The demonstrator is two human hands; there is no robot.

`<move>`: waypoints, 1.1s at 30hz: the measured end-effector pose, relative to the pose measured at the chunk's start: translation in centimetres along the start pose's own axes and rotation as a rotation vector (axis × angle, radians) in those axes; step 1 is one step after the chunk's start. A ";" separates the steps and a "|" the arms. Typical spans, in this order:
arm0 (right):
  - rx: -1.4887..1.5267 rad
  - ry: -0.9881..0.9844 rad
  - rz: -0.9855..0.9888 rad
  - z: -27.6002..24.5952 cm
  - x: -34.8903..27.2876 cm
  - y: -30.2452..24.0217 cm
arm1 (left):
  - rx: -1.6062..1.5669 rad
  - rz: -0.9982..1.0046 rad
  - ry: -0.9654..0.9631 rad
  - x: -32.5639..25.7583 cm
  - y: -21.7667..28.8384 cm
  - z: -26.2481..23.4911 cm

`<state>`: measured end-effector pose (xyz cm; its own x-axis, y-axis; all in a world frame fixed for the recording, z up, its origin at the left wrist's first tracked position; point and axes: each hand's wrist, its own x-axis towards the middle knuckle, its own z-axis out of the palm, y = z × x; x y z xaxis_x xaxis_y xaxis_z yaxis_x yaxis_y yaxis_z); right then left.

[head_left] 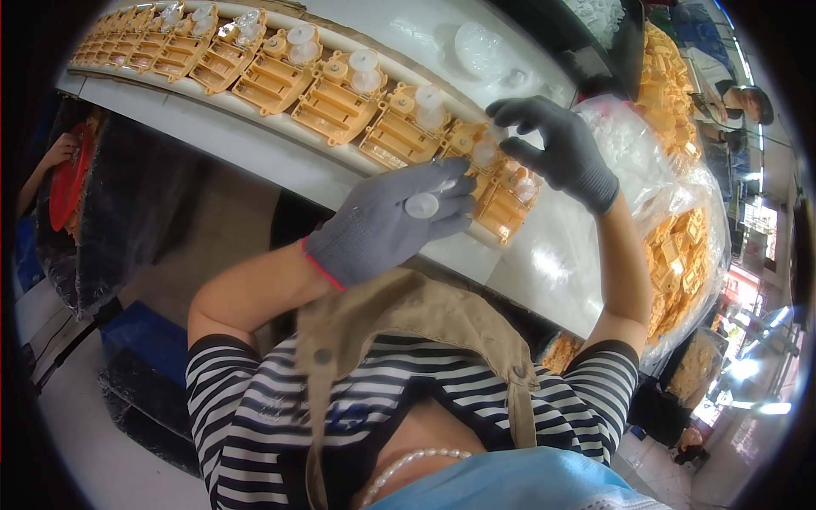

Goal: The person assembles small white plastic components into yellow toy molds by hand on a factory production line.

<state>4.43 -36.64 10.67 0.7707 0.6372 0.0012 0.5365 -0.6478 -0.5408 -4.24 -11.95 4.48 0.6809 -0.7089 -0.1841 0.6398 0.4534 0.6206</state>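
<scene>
My left hand [387, 212], in a grey glove with a red cuff, is turned palm up in front of the row. A small round white plastic gear [422, 205] lies on its fingers, with another bit of white by the fingertips. My right hand [561, 144], also grey-gloved, hovers over the row's right end, thumb and fingers curved apart; I make out nothing in its grip. Below it is a yellow plastic housing [503, 208] with small clear-white gears. More housings, such as one yellow housing [337, 109], stretch left along the curved strip, several topped with white gears.
Loose white gears [483, 49] lie on the white table beyond the row. At the right a clear plastic bag [680, 255] bulges with yellow parts. Another person's hand [61, 150] is at a red tray [70, 183] on the far left. Another person sits at the far right.
</scene>
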 end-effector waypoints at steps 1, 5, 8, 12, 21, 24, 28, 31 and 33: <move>0.014 -0.043 0.038 0.1 0.4 0.0 | -0.012 0.004 -0.008 0.0 -0.1 -0.1; -0.061 -0.135 -0.075 0.3 1.6 1.1 | 0.368 0.126 -0.086 0.0 -0.3 -0.8; -0.105 -0.229 -0.072 0.4 1.9 1.4 | 0.302 0.107 -0.076 0.1 -0.4 -1.0; -0.123 -0.259 -0.123 0.1 2.2 1.4 | 0.220 0.079 -0.062 0.1 -0.5 -1.0; 0.022 -0.300 0.048 -0.2 2.2 0.9 | 0.122 0.044 -0.006 0.1 -0.2 -0.3; -0.132 -0.288 -0.092 -0.1 2.1 1.2 | 0.133 0.040 0.006 0.2 -0.1 -0.1; -0.179 -0.034 -0.244 -0.3 1.2 0.9 | -0.356 -0.066 0.096 0.5 -0.3 0.3; -0.218 0.125 -0.277 -0.3 0.5 -2.2 | -0.519 0.001 -0.025 1.1 -1.3 -0.2; -0.183 0.175 -0.397 1.2 -1.0 -3.2 | -0.469 0.001 -0.018 1.5 -1.2 0.2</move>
<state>1.54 -34.76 11.41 0.5320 0.7804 0.3286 0.8409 -0.4414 -0.3129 -4.08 -13.65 3.64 0.6780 -0.7157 -0.1675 0.7339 0.6466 0.2082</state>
